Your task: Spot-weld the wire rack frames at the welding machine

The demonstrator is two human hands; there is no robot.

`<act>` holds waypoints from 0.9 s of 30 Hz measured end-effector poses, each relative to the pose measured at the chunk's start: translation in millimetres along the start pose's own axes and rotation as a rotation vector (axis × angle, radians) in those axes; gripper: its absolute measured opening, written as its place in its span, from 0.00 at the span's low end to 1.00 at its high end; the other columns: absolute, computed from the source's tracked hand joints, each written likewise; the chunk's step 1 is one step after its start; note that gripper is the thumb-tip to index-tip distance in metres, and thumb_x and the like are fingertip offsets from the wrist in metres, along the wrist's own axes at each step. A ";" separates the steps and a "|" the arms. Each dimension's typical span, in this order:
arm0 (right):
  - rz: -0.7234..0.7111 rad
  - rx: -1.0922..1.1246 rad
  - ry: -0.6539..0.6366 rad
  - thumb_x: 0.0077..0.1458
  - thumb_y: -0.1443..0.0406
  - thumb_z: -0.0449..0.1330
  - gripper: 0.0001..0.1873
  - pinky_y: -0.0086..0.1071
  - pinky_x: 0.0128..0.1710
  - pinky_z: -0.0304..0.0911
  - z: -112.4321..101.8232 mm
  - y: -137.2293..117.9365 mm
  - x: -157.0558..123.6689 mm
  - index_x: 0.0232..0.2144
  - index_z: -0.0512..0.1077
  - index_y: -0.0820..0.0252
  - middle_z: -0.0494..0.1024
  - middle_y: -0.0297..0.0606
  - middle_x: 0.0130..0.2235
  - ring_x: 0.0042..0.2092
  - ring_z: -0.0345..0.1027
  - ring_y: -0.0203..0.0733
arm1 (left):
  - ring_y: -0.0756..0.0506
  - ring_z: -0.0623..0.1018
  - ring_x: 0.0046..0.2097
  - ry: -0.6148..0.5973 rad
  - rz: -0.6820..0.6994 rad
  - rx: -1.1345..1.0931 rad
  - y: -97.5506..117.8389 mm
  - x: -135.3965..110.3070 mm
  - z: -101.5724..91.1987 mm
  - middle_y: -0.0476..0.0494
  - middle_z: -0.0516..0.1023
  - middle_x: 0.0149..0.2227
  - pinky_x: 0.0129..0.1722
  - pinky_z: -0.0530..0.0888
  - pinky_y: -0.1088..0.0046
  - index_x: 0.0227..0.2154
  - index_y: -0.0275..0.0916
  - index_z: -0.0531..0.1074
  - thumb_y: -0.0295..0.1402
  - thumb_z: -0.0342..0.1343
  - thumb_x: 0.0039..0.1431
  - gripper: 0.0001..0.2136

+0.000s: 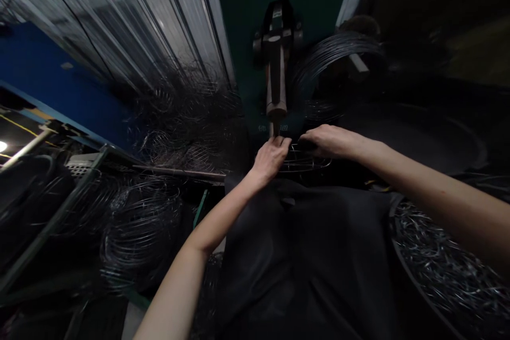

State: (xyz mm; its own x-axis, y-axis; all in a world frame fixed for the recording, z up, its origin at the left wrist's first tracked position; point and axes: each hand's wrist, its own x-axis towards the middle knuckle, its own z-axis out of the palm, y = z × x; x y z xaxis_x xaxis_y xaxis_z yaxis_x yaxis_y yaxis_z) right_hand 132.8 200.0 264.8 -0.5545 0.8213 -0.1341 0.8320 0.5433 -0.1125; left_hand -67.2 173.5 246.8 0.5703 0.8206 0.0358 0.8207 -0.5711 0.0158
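Observation:
Both my hands hold a thin wire ring piece (pixel 305 158) just under the tip of a vertical dark machine head (pixel 276 71) mounted on a green panel. My left hand (pixel 271 156) pinches the wire at its left side, fingers closed, fingertips touching the tool's tip. My right hand (pixel 332 141) lies curled over the wire's right side, fingers closed on it. The wire piece is dim and partly hidden by my hands. A dark apron (pixel 303 255) covers my lap below.
A tangle of wire ring pieces (pixel 187 127) is heaped at the left, with more coiled wire (pixel 139 228) lower left. A wire coil (pixel 338 48) stands behind the machine. A bin of short shiny wire bits (pixel 442 265) sits at the right. Corrugated metal sheet (pixel 131 21) leans upper left.

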 end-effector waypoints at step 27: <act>-0.013 -0.043 0.199 0.61 0.62 0.53 0.14 0.31 0.29 0.56 46.3 4.8 -0.7 0.46 0.74 0.55 0.79 0.41 0.36 0.36 0.71 0.44 | 0.43 0.76 0.53 -0.128 -0.123 0.014 -19.4 -6.1 3.2 0.35 0.75 0.50 0.44 0.75 0.71 0.55 0.34 0.69 0.23 0.37 0.72 0.18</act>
State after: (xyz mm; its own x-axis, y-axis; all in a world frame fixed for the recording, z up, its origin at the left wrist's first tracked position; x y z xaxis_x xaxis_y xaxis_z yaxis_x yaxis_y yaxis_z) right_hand 136.3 194.0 218.8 -0.5535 0.8303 0.0651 0.8274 0.5571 -0.0707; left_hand -86.5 179.7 243.1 0.4645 0.8807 -0.0926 0.8845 -0.4666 -0.0016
